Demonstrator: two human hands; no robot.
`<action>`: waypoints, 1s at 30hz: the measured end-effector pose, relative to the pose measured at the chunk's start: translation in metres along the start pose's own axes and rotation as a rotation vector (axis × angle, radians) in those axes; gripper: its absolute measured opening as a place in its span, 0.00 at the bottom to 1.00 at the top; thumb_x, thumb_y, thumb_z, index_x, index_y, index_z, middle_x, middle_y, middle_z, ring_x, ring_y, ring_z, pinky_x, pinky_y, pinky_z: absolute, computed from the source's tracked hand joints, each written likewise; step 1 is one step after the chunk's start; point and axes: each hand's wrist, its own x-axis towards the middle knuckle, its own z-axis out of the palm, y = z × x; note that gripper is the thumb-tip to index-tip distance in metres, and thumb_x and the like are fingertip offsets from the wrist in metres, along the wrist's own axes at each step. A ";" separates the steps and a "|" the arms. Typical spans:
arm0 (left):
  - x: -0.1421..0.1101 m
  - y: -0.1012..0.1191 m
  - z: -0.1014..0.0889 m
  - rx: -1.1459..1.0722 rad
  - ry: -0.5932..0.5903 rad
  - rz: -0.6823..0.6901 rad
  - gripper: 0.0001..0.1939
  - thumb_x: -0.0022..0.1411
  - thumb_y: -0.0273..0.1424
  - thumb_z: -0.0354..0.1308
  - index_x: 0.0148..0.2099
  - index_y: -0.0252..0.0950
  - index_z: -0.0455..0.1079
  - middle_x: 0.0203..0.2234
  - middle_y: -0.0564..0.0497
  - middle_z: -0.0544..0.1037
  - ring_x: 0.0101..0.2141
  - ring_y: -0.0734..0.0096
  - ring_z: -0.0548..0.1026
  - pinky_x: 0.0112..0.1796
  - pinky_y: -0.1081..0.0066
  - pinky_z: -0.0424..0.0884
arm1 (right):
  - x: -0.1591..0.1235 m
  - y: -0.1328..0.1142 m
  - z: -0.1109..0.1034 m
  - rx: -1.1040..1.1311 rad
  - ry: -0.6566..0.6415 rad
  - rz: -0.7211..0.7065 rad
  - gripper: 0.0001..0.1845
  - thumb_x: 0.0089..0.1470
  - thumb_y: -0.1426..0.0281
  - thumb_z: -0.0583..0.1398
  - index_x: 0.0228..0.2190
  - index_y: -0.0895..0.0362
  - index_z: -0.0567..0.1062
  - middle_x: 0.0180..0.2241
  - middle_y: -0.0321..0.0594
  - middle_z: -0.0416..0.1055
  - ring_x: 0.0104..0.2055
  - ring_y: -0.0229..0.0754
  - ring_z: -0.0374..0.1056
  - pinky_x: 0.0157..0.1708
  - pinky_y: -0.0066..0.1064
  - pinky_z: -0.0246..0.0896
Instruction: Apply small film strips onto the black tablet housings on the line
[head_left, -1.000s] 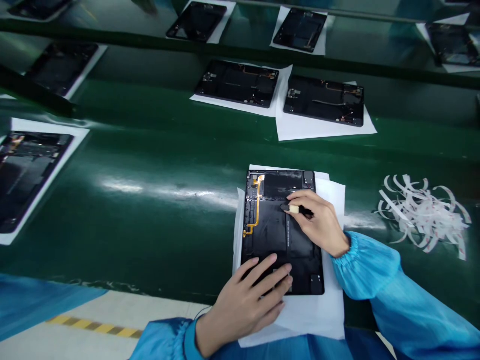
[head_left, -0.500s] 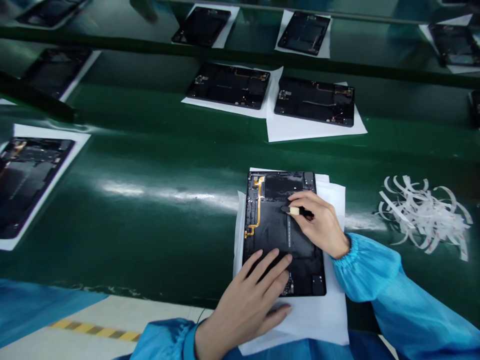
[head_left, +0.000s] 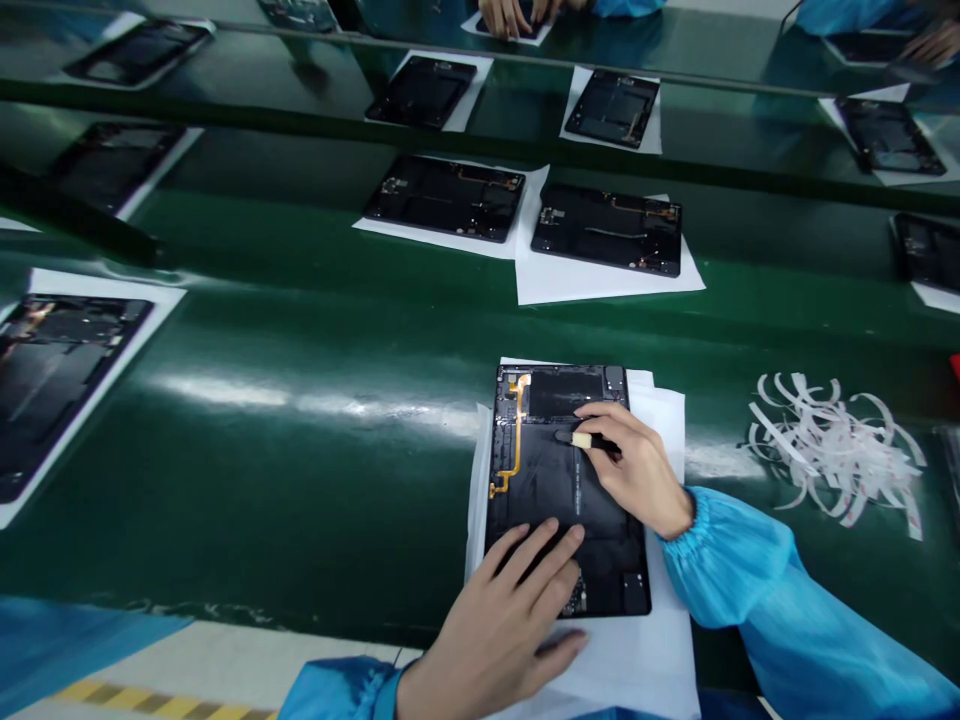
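Note:
An opened black tablet housing (head_left: 551,490) lies on white paper sheets (head_left: 664,590) in front of me, with an orange flex cable (head_left: 518,430) along its left side. My left hand (head_left: 517,610) rests with fingers spread over the housing's lower left part, covering that corner. In the fingers of my right hand (head_left: 634,465) is a small black tool with a cream band (head_left: 580,440). Its dark tip is at the upper middle of the housing; whether it touches the surface I cannot tell. The tool's kind is not clear.
Curled white adhesive-liner strips (head_left: 840,450) lie in a heap at the right. Two opened housings (head_left: 450,200) sit on paper beyond, another (head_left: 60,370) at the left. A dark rail (head_left: 450,135) crosses the bench. Other people's hands (head_left: 517,15) work at the far side.
The view has tilted up slightly, bringing other people's hands into sight at the top. My right hand has shifted the tool tip a little left over the housing. My left hand stays in place.

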 end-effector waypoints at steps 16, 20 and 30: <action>0.001 -0.002 -0.004 -0.005 0.000 0.004 0.23 0.65 0.51 0.51 0.49 0.38 0.72 0.57 0.52 0.71 0.56 0.60 0.65 0.58 0.62 0.52 | -0.002 0.002 0.000 0.032 0.006 -0.019 0.13 0.55 0.82 0.55 0.37 0.55 0.74 0.45 0.43 0.73 0.48 0.42 0.71 0.52 0.36 0.66; 0.012 -0.011 -0.016 0.031 -0.077 0.033 0.32 0.62 0.57 0.49 0.52 0.36 0.70 0.61 0.50 0.67 0.60 0.53 0.60 0.58 0.59 0.52 | -0.003 0.004 0.003 0.115 0.090 0.014 0.11 0.54 0.79 0.58 0.38 0.54 0.72 0.44 0.42 0.73 0.44 0.41 0.71 0.41 0.32 0.69; 0.068 -0.048 -0.024 0.015 -0.013 -0.042 0.24 0.70 0.47 0.46 0.51 0.31 0.67 0.58 0.44 0.69 0.63 0.48 0.58 0.61 0.48 0.50 | -0.019 -0.003 -0.045 0.053 0.206 0.300 0.06 0.58 0.64 0.61 0.32 0.53 0.72 0.28 0.34 0.70 0.26 0.37 0.65 0.25 0.28 0.59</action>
